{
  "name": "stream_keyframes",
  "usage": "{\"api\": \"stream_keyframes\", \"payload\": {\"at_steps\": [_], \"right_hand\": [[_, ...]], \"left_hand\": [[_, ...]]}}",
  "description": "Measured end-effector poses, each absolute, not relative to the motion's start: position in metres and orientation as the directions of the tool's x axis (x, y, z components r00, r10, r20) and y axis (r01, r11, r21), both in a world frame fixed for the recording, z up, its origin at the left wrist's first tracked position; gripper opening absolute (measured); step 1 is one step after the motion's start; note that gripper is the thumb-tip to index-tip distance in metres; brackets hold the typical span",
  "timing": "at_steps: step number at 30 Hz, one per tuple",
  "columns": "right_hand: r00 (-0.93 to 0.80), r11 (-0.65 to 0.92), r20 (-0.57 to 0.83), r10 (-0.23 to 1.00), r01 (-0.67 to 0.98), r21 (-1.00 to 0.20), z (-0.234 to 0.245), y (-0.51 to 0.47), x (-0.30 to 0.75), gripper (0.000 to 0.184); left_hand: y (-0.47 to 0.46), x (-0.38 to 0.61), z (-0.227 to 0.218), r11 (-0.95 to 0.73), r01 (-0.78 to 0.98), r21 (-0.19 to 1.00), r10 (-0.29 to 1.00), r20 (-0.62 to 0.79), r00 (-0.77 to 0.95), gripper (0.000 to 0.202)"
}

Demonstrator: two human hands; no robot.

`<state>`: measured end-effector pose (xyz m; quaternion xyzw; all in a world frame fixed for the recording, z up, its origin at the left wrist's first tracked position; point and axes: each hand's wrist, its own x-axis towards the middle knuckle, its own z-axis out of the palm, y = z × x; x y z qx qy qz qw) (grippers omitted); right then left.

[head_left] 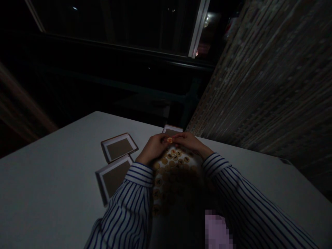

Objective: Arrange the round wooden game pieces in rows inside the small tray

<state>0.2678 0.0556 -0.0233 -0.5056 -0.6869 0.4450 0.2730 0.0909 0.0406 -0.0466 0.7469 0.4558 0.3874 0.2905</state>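
Note:
Between the fingertips of both hands is a small round xiangqi piece (169, 140) with a red character facing up. My left hand (155, 147) is closed at its left edge, and my right hand (190, 141) pinches it from the right. Below them, many more xiangqi pieces (181, 161) lie spread on the white table, some showing red or black characters and others blank side up. Those nearest me sit in deep shadow between my forearms. Just beyond my hands stands a shallow box part (173, 128), partly hidden by them.
Left of my left arm lie two open shallow box parts, the farther one (119, 147) touching or close to the nearer one (115, 174). A string curtain (246, 76) hangs at the right behind the white table (59, 180). A dark window (116, 24) is beyond.

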Motion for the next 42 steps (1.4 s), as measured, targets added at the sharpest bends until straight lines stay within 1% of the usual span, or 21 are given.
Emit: {"api": "stream_keyframes", "payload": {"at_steps": [3, 9, 13, 15, 20, 23, 30, 34, 38, 42], "right_hand": [[-0.349, 0.098, -0.074, 0.934, 0.451, -0.887, -0.022, 0.054, 0.270, 0.038], [-0.333, 0.114, -0.057, 0.941, 0.471, -0.875, -0.014, 0.045, 0.270, 0.034], [-0.313, 0.156, 0.004, 0.950, 0.462, -0.873, -0.012, 0.036, 0.276, 0.028], [-0.302, 0.183, 0.039, 0.953, 0.467, -0.865, -0.012, 0.031, 0.281, 0.023], [-0.229, 0.176, 0.072, 0.971, 0.476, -0.862, -0.015, 0.020, 0.295, 0.018], [-0.173, 0.183, 0.111, 0.979, 0.489, -0.853, -0.015, 0.012, 0.302, 0.017], [-0.128, 0.237, 0.199, 0.972, 0.519, -0.821, -0.010, -0.009, 0.318, 0.018], [-0.109, 0.259, 0.237, 0.965, 0.516, -0.816, -0.009, -0.022, 0.327, 0.019], [-0.102, 0.280, 0.267, 0.958, 0.531, -0.800, -0.009, -0.033, 0.337, 0.020], [-0.085, 0.282, 0.281, 0.956, 0.525, -0.803, -0.008, -0.040, 0.346, 0.021]], "left_hand": [[0.041, 0.091, -0.047, -0.415, 0.403, 0.816, 0.903, 0.314, 0.294, 0.032], [0.041, 0.092, -0.043, -0.344, 0.351, 0.871, 0.924, 0.247, 0.293, 0.034], [0.039, 0.094, -0.041, -0.338, 0.296, 0.893, 0.923, 0.254, 0.288, 0.033], [0.039, 0.094, -0.040, -0.335, 0.293, 0.895, 0.925, 0.253, 0.284, 0.033], [0.038, 0.098, -0.036, -0.348, 0.306, 0.886, 0.920, 0.260, 0.293, 0.033], [0.036, 0.102, -0.034, -0.365, 0.268, 0.892, 0.905, 0.272, 0.328, 0.030], [0.032, 0.113, -0.032, -0.394, 0.240, 0.887, 0.891, 0.304, 0.338, 0.029], [0.027, 0.118, -0.028, -0.376, 0.221, 0.900, 0.889, 0.283, 0.360, 0.029], [0.023, 0.123, -0.025, -0.420, 0.251, 0.872, 0.875, 0.316, 0.366, 0.030], [0.019, 0.128, -0.023, -0.439, 0.271, 0.857, 0.863, 0.319, 0.391, 0.030]]}}
